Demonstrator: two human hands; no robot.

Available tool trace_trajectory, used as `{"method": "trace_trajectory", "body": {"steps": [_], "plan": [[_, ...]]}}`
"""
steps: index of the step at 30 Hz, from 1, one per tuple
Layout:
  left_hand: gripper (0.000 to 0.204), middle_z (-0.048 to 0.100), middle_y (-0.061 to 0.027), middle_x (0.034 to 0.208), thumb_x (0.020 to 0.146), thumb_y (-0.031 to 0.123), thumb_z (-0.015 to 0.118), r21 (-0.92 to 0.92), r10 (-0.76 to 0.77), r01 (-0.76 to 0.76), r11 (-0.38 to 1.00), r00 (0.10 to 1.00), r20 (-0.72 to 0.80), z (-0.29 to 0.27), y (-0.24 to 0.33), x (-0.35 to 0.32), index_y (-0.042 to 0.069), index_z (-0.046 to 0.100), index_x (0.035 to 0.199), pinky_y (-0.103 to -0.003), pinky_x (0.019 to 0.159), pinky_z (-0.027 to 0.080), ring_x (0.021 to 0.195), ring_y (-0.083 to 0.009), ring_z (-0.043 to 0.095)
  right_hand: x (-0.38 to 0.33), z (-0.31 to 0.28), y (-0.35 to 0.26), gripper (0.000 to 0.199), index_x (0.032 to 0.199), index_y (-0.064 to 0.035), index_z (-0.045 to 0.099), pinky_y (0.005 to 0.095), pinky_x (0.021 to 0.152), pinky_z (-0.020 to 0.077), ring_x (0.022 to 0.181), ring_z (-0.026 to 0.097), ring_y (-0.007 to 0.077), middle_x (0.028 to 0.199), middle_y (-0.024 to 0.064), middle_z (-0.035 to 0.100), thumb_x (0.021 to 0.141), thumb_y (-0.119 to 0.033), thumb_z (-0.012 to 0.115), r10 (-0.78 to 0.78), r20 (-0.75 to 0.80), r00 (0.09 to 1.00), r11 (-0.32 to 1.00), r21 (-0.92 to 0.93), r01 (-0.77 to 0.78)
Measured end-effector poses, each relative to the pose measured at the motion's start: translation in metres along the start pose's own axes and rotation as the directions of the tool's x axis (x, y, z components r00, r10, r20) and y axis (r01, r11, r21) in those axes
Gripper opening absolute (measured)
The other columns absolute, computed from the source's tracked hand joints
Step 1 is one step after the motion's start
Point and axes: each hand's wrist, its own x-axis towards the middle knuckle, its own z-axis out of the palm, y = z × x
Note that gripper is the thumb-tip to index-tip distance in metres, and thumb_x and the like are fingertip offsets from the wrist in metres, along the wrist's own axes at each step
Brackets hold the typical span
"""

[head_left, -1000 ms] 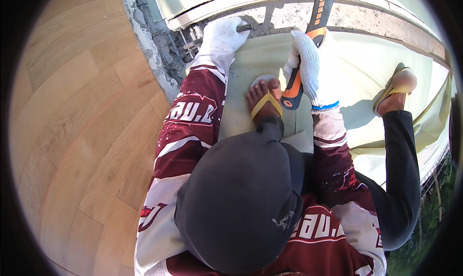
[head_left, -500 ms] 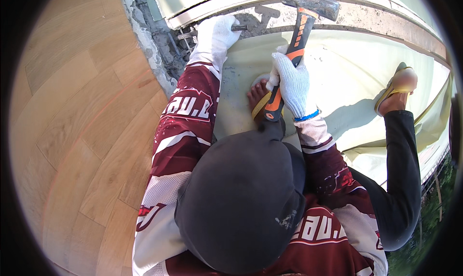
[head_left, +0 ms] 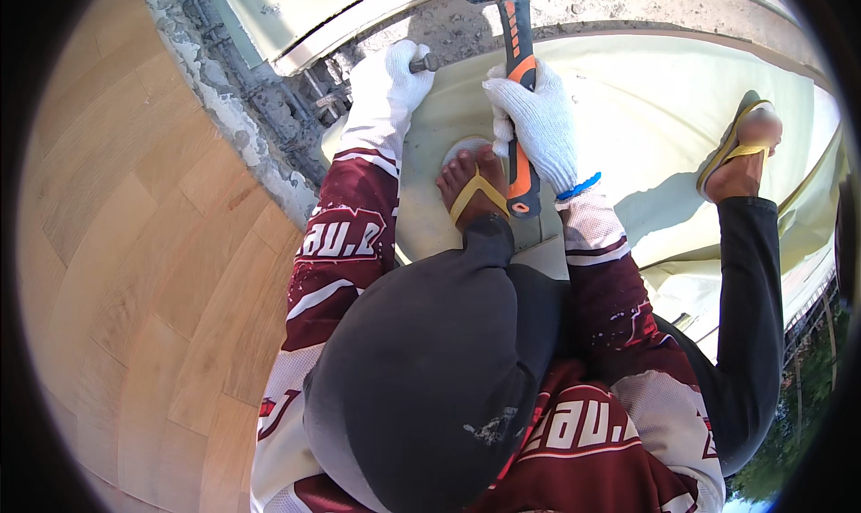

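My left hand [head_left: 384, 87], in a white knitted glove, is wrapped round a short metal chisel [head_left: 427, 63]. The chisel's blunt struck end sticks out to the right of the fist. Its other end points left toward the rough concrete edge [head_left: 309, 96], partly hidden by the glove. My right hand [head_left: 543, 127], gloved too, grips the black and orange handle of a sledgehammer [head_left: 518, 38]. The hammer stands nearly upright in view, its steel head cut by the top edge, up and to the right of the chisel.
Wood-look tiles [head_left: 161, 235] lie at left, ending at a broken mortar edge [head_left: 202, 78]. A pale sheet [head_left: 619, 91] spreads under my sandalled feet. A concrete ledge [head_left: 646, 11] runs across the far side. Greenery [head_left: 803, 423] shows below at the right.
The hammer and right hand have shifted left and up in view, nearer the chisel. The view has moved a little, so the left fist and concrete edge sit slightly differently.
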Motion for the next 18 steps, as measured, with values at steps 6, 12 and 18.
{"method": "trace_trajectory", "body": {"steps": [6,12,18], "plan": [[0.031,0.077,-0.0154,0.094,0.086,0.042,0.074,0.102,-0.140,0.155,0.983,0.980,-0.143,0.005,-0.015,0.025,0.015,0.077,0.101,-0.045,0.084,0.058,0.091,-0.0366,0.074,0.003,-0.017,-0.023,0.023,0.107,0.0001,0.058,0.0285,0.045,0.0516,0.050,0.057,0.0112,0.072,0.0031,0.061,0.096,-0.016,0.071,-0.043,-0.045,0.998,0.996,0.082,0.046],[0.048,0.077,-0.0170,0.107,0.084,0.049,0.076,0.072,-0.280,0.285,0.956,0.958,-0.064,0.026,-0.040,0.034,0.012,0.077,0.115,-0.045,0.093,0.057,0.103,-0.0357,0.073,0.002,-0.007,-0.026,0.022,0.109,0.0024,0.058,0.0285,0.046,0.0508,0.050,0.059,0.0123,0.071,0.0037,0.060,0.097,-0.012,0.069,-0.102,-0.109,0.989,0.980,0.162,0.118],[0.047,0.077,-0.0185,0.106,0.085,0.047,0.077,0.101,-0.290,0.292,0.951,0.957,-0.029,0.028,-0.048,0.030,0.011,0.077,0.115,-0.044,0.094,0.057,0.104,-0.0365,0.073,0.012,0.019,0.003,0.023,0.108,0.0032,0.056,0.0309,0.044,0.0496,0.047,0.057,0.0133,0.067,0.0045,0.058,0.096,-0.012,0.068,0.232,0.161,0.959,0.973,-0.060,-0.225]]}}
